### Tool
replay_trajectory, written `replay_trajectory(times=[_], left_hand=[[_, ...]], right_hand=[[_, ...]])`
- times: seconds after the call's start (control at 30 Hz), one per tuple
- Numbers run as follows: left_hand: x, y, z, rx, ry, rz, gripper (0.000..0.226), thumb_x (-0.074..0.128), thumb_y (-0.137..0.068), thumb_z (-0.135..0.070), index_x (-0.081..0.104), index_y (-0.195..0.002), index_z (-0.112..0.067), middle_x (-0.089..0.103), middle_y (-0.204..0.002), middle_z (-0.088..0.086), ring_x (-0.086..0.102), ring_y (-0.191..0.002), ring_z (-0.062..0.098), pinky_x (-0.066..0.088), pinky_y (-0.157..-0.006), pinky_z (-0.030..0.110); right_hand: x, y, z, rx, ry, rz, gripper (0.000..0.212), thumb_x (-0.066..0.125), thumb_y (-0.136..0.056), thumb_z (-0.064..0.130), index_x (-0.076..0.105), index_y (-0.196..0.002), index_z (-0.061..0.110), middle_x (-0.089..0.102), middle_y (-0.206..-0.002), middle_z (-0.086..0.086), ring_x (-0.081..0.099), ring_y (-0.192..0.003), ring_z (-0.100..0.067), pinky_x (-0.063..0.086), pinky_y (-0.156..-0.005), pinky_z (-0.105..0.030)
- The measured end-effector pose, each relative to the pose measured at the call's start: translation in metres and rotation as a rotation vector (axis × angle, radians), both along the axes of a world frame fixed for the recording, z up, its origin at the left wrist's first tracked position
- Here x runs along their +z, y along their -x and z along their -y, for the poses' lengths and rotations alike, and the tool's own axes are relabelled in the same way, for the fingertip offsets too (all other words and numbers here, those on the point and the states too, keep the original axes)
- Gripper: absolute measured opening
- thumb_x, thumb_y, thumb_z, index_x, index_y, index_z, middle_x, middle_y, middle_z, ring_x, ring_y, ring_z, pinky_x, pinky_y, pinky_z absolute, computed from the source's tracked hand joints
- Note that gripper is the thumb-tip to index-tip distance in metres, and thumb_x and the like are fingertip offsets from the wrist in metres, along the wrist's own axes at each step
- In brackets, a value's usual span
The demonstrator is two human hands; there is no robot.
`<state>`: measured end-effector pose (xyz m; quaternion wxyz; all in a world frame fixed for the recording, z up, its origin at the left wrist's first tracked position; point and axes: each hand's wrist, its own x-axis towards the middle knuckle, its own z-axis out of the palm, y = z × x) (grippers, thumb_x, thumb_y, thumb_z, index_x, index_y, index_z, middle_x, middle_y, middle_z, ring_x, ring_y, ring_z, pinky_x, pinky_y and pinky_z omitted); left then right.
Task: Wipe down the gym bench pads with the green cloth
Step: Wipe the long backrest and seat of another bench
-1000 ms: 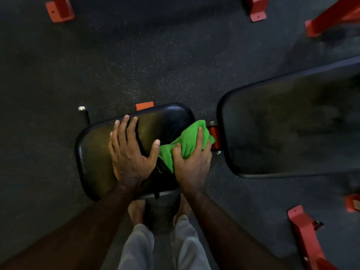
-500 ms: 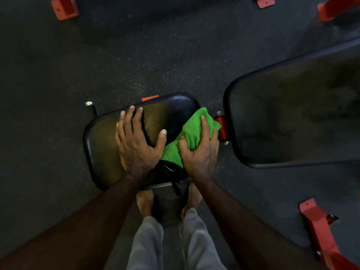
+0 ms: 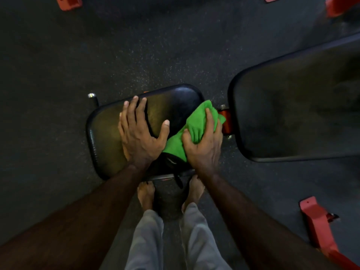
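Note:
A black seat pad (image 3: 105, 137) of the gym bench lies below me, with the larger black back pad (image 3: 292, 117) to its right. My left hand (image 3: 139, 133) rests flat on the middle of the seat pad, fingers straight and thumb spread. My right hand (image 3: 204, 145) grips the bunched green cloth (image 3: 196, 121) and presses it on the seat pad's right end, next to the orange hinge bracket (image 3: 226, 121). Part of the cloth is hidden under my right palm.
Dark speckled rubber floor (image 3: 136, 45) surrounds the bench. Red frame feet stand at the top left (image 3: 68, 2), top right (image 3: 341, 5) and lower right (image 3: 319, 227). A chrome-tipped pin (image 3: 92, 97) sticks out behind the seat pad. My bare feet (image 3: 146, 193) stand against the bench.
My right hand has slid the cloth a little towards the far right corner of the seat pad. My left hand stays planted on the pad.

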<state>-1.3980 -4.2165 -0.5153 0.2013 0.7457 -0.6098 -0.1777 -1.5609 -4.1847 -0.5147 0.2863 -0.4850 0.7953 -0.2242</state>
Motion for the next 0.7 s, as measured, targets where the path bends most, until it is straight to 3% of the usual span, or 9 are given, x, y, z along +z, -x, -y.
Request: replay_trajectory(times=[0.27, 0.37, 0.47, 0.6, 0.7], left_hand=[[-0.001, -0.001, 0.0, 0.0, 0.025, -0.036, 0.077, 0.063, -0.09, -0.055, 0.042, -0.154, -0.02, 0.034, -0.165, 0.0, 0.021, -0.156, 0.023, 0.02, -0.125, 0.051], [-0.003, -0.004, 0.001, 0.002, 0.015, -0.062, 0.076, 0.065, -0.088, -0.05, 0.043, -0.154, -0.02, 0.033, -0.165, 0.0, 0.021, -0.156, 0.023, 0.02, -0.125, 0.051], [-0.001, -0.004, 0.004, 0.013, 0.036, -0.105, 0.07, 0.063, -0.089, -0.048, 0.048, -0.152, -0.019, 0.037, -0.164, 0.0, 0.024, -0.155, 0.023, 0.024, -0.124, 0.05], [0.002, -0.021, 0.002, 0.038, 0.127, -0.352, 0.047, 0.068, -0.091, -0.027, 0.065, -0.136, -0.012, 0.048, -0.156, 0.008, 0.042, -0.146, 0.026, 0.038, -0.117, 0.051], [0.009, -0.043, -0.01, 0.135, 0.177, -0.383, 0.036, 0.068, -0.092, -0.018, 0.07, -0.127, -0.012, 0.05, -0.151, 0.006, 0.046, -0.142, 0.021, 0.039, -0.118, 0.038]], right_hand=[[0.002, 0.009, -0.08, 0.145, -0.043, -0.02, 0.091, 0.055, -0.089, 0.061, 0.017, -0.165, 0.028, 0.019, -0.17, -0.013, 0.02, -0.156, -0.034, 0.029, -0.12, -0.063], [0.0, 0.015, -0.088, 0.327, -0.022, -0.09, 0.1, 0.06, -0.085, 0.062, 0.016, -0.166, 0.023, 0.008, -0.173, -0.011, 0.012, -0.159, -0.034, 0.026, -0.121, -0.064], [0.003, 0.025, -0.049, 0.556, 0.039, -0.173, 0.105, 0.066, -0.077, 0.063, 0.025, -0.164, 0.021, 0.012, -0.173, -0.01, 0.018, -0.157, -0.036, 0.027, -0.12, -0.062], [0.004, 0.017, -0.035, 0.435, 0.059, -0.14, 0.109, 0.072, -0.072, 0.063, 0.029, -0.163, 0.022, 0.018, -0.171, -0.009, 0.019, -0.157, -0.033, 0.027, -0.121, -0.061], [0.005, 0.001, -0.073, 0.507, -0.026, -0.188, 0.124, 0.074, -0.064, 0.071, 0.019, -0.165, 0.025, 0.016, -0.171, -0.011, 0.018, -0.157, -0.039, 0.02, -0.123, -0.065]])
